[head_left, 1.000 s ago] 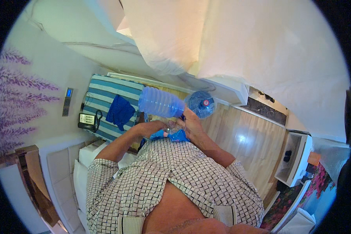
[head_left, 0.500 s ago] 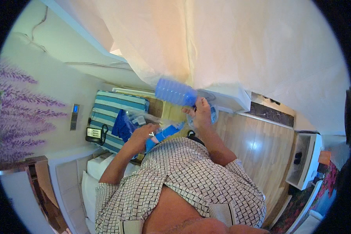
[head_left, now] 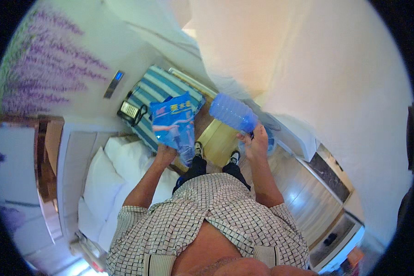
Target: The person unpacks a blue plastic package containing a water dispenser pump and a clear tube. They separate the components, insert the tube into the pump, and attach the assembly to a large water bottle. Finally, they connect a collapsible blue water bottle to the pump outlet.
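My right hand (head_left: pixel 256 141) grips the neck of a large clear-blue water bottle (head_left: pixel 232 113), which is raised and tilted up to the left. My left hand (head_left: pixel 165 153) holds up a crinkled blue plastic bag (head_left: pixel 175 121) with printing on it, beside the bottle. Another blue bottle (head_left: pixel 270 141) shows partly behind my right hand. My two feet (head_left: pixel 216 153) in dark shoes stand on the wooden floor below.
A small table with a blue-and-white striped cloth (head_left: pixel 153 92) carries a dark telephone (head_left: pixel 130 112). A bed with white pillows (head_left: pixel 101 184) lies to my left. White curtains (head_left: pixel 280 64) hang ahead, and a white cabinet (head_left: pixel 299 133) and a dark counter (head_left: pixel 324 172) stand to my right.
My left hand has let go of the bottle and lifted the blue bag from the striped table. My right hand now holds the bottle alone.
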The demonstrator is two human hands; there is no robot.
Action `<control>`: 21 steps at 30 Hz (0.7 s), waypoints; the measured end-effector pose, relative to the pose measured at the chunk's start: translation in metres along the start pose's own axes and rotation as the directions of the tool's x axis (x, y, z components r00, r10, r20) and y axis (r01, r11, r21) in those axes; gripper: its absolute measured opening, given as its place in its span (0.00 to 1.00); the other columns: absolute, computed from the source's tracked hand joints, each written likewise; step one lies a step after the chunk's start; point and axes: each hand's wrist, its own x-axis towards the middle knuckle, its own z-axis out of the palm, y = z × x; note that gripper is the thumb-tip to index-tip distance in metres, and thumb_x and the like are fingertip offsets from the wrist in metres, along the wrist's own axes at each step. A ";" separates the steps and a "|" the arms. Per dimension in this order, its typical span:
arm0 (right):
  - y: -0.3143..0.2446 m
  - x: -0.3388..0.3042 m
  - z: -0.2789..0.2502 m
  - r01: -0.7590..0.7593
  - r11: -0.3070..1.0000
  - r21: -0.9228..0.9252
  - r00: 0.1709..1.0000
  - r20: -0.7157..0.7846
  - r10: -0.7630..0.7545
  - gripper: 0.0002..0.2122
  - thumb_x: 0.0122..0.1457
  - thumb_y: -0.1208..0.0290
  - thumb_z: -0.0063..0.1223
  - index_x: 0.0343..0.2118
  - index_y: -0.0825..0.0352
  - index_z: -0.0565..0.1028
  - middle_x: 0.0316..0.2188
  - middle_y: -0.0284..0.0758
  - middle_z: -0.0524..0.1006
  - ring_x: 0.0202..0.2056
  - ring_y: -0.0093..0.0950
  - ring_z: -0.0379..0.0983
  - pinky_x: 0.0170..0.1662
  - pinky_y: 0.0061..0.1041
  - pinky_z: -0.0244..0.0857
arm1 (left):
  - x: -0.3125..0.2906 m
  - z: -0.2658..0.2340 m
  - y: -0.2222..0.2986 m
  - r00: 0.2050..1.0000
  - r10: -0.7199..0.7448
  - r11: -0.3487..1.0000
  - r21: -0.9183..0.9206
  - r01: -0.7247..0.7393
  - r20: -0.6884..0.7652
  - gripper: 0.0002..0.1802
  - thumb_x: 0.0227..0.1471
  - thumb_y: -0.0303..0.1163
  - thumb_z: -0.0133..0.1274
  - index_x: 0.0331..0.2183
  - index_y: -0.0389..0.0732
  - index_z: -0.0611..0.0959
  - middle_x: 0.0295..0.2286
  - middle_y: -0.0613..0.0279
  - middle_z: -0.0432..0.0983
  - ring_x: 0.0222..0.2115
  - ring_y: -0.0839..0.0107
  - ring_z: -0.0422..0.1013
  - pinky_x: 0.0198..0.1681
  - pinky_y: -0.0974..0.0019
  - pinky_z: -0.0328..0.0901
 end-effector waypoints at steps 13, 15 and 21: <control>0.006 -0.068 -0.061 -0.108 0.964 -0.242 0.953 -0.302 0.030 0.13 0.67 0.57 0.47 0.43 0.63 0.70 0.34 0.31 0.73 0.28 0.24 0.71 0.32 0.32 0.75 | -0.149 0.034 -0.121 0.785 -0.600 0.800 -0.120 0.588 -0.153 0.15 0.63 0.39 0.46 0.35 0.35 0.74 0.21 0.61 0.70 0.15 0.72 0.68 0.18 0.65 0.65; 0.021 -0.082 -0.094 -0.049 0.931 -0.362 0.963 -0.263 -0.052 0.13 0.67 0.57 0.47 0.43 0.63 0.69 0.33 0.32 0.73 0.25 0.24 0.70 0.32 0.32 0.75 | -0.124 0.031 -0.108 0.674 -0.739 0.662 -0.222 0.716 -0.029 0.17 0.61 0.41 0.47 0.31 0.35 0.76 0.21 0.56 0.74 0.21 0.60 0.72 0.26 0.57 0.66; 0.043 -0.120 -0.089 -0.227 0.970 -0.083 0.893 -0.415 0.174 0.12 0.66 0.61 0.49 0.40 0.67 0.68 0.29 0.34 0.73 0.21 0.25 0.69 0.29 0.27 0.74 | -0.056 0.017 -0.031 0.573 -0.648 0.182 -0.629 0.756 0.502 0.16 0.63 0.42 0.49 0.37 0.38 0.78 0.20 0.66 0.71 0.15 0.74 0.68 0.18 0.68 0.63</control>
